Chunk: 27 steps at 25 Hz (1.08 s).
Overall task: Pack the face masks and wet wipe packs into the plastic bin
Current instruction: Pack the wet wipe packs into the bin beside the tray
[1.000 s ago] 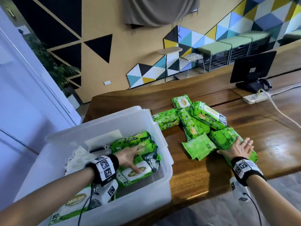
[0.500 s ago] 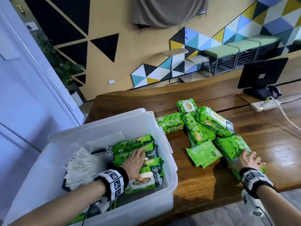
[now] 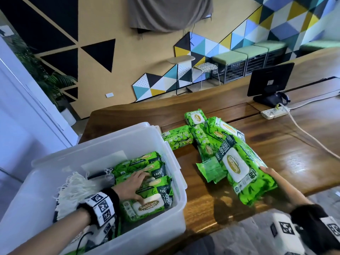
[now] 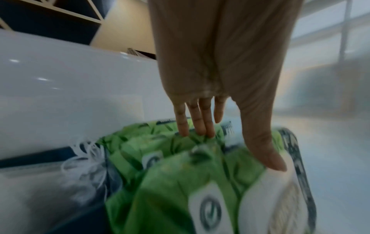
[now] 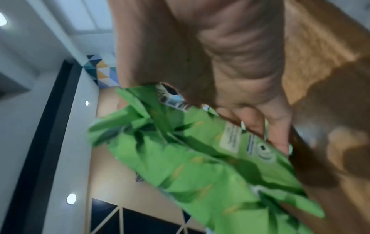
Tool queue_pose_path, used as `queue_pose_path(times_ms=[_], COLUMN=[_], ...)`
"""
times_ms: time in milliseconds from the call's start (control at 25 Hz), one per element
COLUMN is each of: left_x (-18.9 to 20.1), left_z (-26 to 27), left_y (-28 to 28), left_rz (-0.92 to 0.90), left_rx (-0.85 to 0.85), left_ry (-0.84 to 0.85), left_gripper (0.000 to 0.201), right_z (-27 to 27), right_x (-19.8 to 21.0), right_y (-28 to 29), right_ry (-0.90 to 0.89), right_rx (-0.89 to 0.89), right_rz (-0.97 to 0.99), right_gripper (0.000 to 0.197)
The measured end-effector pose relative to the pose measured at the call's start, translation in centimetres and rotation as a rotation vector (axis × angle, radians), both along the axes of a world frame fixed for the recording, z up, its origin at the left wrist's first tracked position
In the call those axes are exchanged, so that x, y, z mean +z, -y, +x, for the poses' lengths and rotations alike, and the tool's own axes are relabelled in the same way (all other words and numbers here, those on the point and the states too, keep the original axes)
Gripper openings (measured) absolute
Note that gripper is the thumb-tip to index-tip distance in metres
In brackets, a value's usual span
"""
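Observation:
A translucent plastic bin stands at the table's left end. Inside lie several green wet wipe packs and a bundle of face masks with white ear loops. My left hand rests flat on the packs in the bin, fingers straight. My right hand grips a large green wipe pack by its right edge and holds it tilted above the table; in the right wrist view the fingers curl round the pack. More green packs lie on the wood behind it.
The wooden table runs to the right. A small black monitor and a white power strip with a cable stand at the back right. A flattened green wrapper lies between bin and lifted pack.
My right hand has closed on the pack it was touching and lifted it off the table toward me. My left hand stays on the packs in the bin.

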<state>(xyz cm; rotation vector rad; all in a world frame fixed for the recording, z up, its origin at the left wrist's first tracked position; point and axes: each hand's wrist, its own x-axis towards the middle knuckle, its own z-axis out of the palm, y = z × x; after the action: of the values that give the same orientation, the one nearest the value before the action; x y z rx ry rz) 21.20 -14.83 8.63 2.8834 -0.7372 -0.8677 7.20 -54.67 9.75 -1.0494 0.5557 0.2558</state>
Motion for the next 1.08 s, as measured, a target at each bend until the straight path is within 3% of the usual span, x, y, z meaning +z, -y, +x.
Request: queue_pose_path(times_ms=[80,120,200,320,400,480,560,640,720,800,880,1000,1080], left_x=[2.4,4.1,8.8,15.7,18.3,19.2,19.4,19.9,20.5,20.9,21.1,19.6,17.7], left_z=[0.2,0.4,0.6,0.0,-0.7,-1.3,-1.7,-2.1,-2.3,-2.4,-2.8,-2.9,-2.9], left_y=[-0.5,-0.4,0.5,3.4,5.2,6.2,6.5,6.1,4.6,2.3,0.0,-2.1,-2.3], left_rz=[-0.045,-0.095,-0.288,-0.661,-0.845,-0.922,-1.057,-1.281,-1.425,-1.392,-1.262,-0.915,-0.617], left_rx=[0.048,0.069,0.076,0.087,0.187,0.261,0.319,0.433,0.517,0.487,0.440,0.405,0.294], left_ry=[0.010,0.040,0.149,0.314,0.119,-0.189,-0.390,-0.449,-0.407,-0.261,-0.135,0.002,0.026], left_gripper=[0.099,0.102,0.111,0.095,0.096,0.095,0.085,0.074,0.071,0.071,0.066,0.061,0.047], right_z=[-0.3,0.0,0.7,3.4,4.9,5.8,6.9,7.4,7.8,8.0,8.1,9.2,11.3], right_x=[2.8,3.3,4.1,2.3,3.5,6.2,8.6,10.8,11.9,11.2,9.5,5.3,1.4], right_y=[-1.3,-1.8,-3.3,-2.8,-4.9,-8.5,-11.3,-13.7,-15.4,-15.5,-14.1,-9.8,-6.7], right_ry=[0.124,0.166,0.224,0.399,0.453,0.456,0.495,0.605,0.628,0.587,0.564,0.536,0.455], right_rx=[0.016,0.026,0.052,0.202,0.315,0.342,0.380,0.420,0.482,0.511,0.445,0.270,0.156], right_rz=[0.183,0.273,0.387,0.458,0.526,0.563,0.643,0.538,0.432,0.312,0.194,-0.047,-0.355], right_gripper=[0.049,0.043,0.051,0.071,0.068,0.062,0.066,0.068,0.063,0.067,0.054,0.039,0.027])
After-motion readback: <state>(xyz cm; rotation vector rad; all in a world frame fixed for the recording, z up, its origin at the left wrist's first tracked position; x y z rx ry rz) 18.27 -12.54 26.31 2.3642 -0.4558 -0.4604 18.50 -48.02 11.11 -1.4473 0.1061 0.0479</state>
